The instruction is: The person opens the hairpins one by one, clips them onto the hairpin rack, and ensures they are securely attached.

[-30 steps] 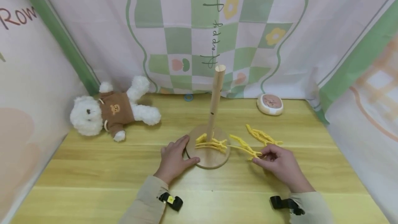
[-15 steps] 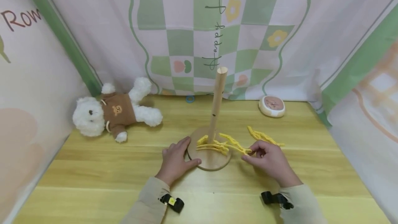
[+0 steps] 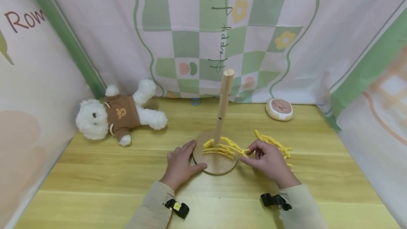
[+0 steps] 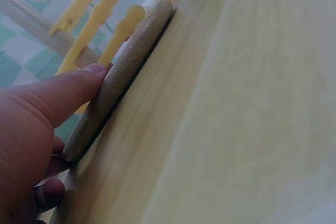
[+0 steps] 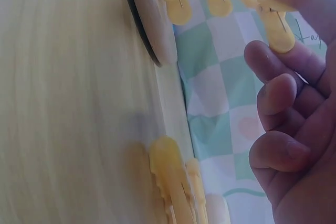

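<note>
On a wood-grain table (image 3: 219, 211), a round wooden base (image 3: 217, 169) with an upright wooden post (image 3: 224, 98) is steadied by the left hand (image 3: 181, 165). Its rim is clasped at the left and front: the thumb is laid on the near edge, and the other fingers are set along the side. By the right hand (image 3: 268, 160) a yellow plastic clip (image 3: 232, 143) is pinched near its joined, rounded end between thumb and forefinger, while the remaining fingers are loosely bent (this is best seen from the right wrist). The clip is held over the right part of the base, with its two arms pointed at the foot of the post; how far the post is straddled by them cannot be told. Two seated clips (image 3: 227, 153) are found low at the post, just above the base. Spare clips (image 3: 268, 139) are left lying on the table beyond and beside the right hand, by which they are partly hidden. At the far left a white plush toy (image 3: 122, 112) in a brown sweater is laid on its back. A blue ring (image 3: 195, 101) and a white-cased device (image 3: 279, 109) are placed near the checked cloth backdrop (image 3: 186, 10).
</note>
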`<state>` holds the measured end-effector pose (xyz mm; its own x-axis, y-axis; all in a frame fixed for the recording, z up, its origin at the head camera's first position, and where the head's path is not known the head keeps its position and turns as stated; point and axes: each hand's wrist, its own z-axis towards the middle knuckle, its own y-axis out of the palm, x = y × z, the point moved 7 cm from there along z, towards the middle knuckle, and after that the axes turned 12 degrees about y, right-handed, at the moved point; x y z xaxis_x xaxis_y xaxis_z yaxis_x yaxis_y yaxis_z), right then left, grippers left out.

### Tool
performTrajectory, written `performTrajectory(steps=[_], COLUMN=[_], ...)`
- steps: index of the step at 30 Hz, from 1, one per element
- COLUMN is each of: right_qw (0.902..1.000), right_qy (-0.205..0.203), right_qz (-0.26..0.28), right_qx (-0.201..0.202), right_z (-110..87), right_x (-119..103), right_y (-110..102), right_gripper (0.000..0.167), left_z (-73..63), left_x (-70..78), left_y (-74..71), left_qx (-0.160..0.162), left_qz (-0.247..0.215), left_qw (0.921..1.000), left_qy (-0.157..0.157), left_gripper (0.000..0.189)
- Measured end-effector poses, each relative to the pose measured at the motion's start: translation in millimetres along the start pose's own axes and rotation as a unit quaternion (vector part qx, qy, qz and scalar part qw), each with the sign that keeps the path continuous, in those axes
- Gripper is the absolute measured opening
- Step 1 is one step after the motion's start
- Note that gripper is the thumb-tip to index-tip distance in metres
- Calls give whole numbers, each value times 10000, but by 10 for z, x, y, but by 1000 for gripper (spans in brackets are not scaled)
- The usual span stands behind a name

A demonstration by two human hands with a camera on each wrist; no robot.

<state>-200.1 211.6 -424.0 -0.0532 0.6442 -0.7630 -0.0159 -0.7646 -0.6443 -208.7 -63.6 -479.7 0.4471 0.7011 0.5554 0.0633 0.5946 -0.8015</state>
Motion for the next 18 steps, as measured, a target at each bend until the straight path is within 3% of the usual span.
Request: performTrajectory(steps=[18], right_qw=[9996], right_qy=[-187], right_qz=[-217], right_qx=[-21], right_z=[87], right_x=[-113], right_y=[88], right_gripper=[27], left_z=[30], left_x=[71], left_y=[27], left_qx=[40], left_qz=[269], left_qw=[9996], left_qy=[72], left_gripper=[94])
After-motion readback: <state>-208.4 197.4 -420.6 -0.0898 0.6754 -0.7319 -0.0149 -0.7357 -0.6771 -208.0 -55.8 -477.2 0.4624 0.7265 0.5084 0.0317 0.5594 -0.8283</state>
